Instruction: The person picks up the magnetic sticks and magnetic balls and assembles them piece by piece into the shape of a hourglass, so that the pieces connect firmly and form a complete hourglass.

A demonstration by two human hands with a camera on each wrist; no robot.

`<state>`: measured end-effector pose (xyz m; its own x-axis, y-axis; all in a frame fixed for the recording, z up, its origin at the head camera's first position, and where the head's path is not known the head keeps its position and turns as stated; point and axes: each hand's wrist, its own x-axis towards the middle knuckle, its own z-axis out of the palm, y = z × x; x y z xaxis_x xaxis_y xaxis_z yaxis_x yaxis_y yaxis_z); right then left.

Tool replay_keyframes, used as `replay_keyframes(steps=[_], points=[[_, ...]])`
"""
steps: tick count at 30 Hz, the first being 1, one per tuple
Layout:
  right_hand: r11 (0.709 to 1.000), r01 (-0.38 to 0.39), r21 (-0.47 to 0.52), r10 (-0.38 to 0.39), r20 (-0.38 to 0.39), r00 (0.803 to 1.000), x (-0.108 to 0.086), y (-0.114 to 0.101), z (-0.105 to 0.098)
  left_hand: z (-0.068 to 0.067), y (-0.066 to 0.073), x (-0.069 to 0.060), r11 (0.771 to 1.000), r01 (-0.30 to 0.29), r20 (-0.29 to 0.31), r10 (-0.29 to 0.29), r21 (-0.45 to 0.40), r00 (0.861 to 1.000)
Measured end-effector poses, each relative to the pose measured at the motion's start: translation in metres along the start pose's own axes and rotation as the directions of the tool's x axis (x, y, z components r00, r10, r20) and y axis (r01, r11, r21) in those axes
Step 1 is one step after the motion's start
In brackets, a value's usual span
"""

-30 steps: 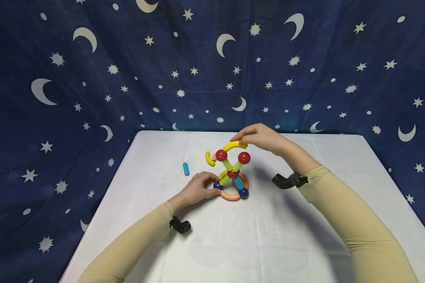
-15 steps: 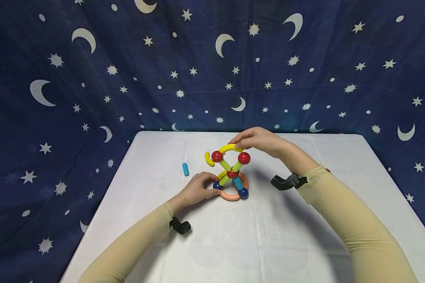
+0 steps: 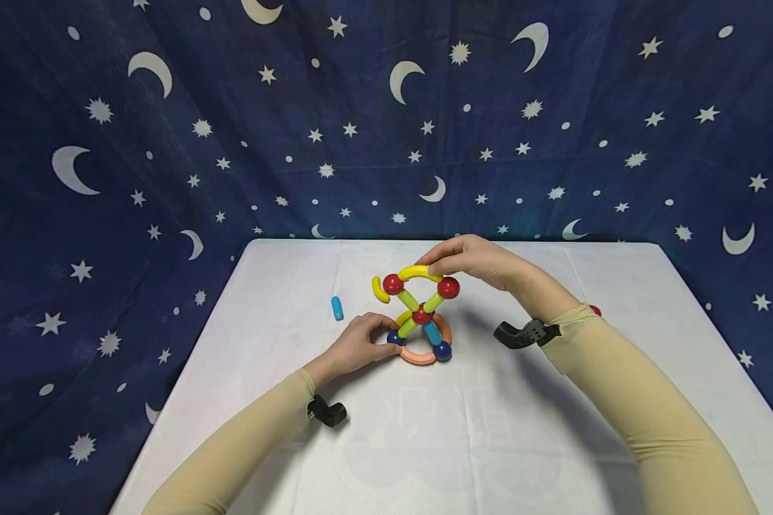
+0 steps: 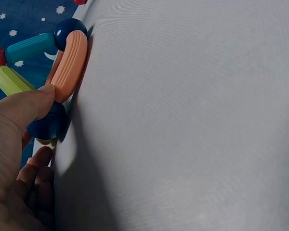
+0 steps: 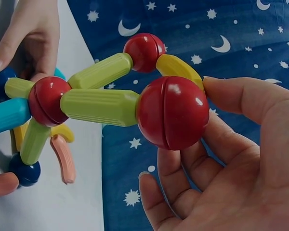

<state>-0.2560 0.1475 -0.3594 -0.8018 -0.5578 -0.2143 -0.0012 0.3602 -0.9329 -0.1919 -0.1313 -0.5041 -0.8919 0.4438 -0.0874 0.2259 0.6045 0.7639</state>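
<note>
A ball-and-rod construction stands on the white cloth, with a curved coral rod [image 3: 419,357] and two dark blue balls at the front of its base. My left hand [image 3: 358,342] pinches the left blue ball [image 4: 49,122], thumb against the coral rod's end in the left wrist view. Lime rods [image 5: 100,107] rise from a central red ball [image 3: 421,315] to two upper red balls, left [image 3: 393,284] and right [image 3: 448,287]. At the top, my right hand [image 3: 483,263] pinches a yellow curved rod [image 3: 417,272] that spans between these upper balls.
Behind the construction lie a loose yellow curved rod [image 3: 380,290] and a coral rod [image 5: 63,160]. A short blue rod [image 3: 338,307] lies to the left. Part of a red ball [image 3: 595,310] shows beyond the right sleeve. A star-patterned curtain [image 3: 335,143] hangs behind the table.
My right hand has come down and slightly left with the yellow curved rod, which now reaches both upper red balls. Those balls sit a little farther apart. The left hand keeps its place.
</note>
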Motion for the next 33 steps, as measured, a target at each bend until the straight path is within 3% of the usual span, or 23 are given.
replay_keyframes(steps=[15,26,33], points=[[1.000,0.029,0.011,-0.029,0.021,0.999,-0.003,0.003,0.001,0.000,0.001,0.000,1.000,-0.005,0.000,0.005,0.004,1.000],[0.999,0.047,0.001,-0.047,0.021,0.999,-0.005,0.006,-0.001,-0.002,0.003,-0.001,1.000,0.026,0.011,-0.026,0.012,1.000],[1.000,0.013,0.022,-0.012,-0.057,0.998,-0.007,0.016,-0.008,-0.001,0.004,-0.001,0.999,0.047,0.013,-0.047,0.028,0.999]])
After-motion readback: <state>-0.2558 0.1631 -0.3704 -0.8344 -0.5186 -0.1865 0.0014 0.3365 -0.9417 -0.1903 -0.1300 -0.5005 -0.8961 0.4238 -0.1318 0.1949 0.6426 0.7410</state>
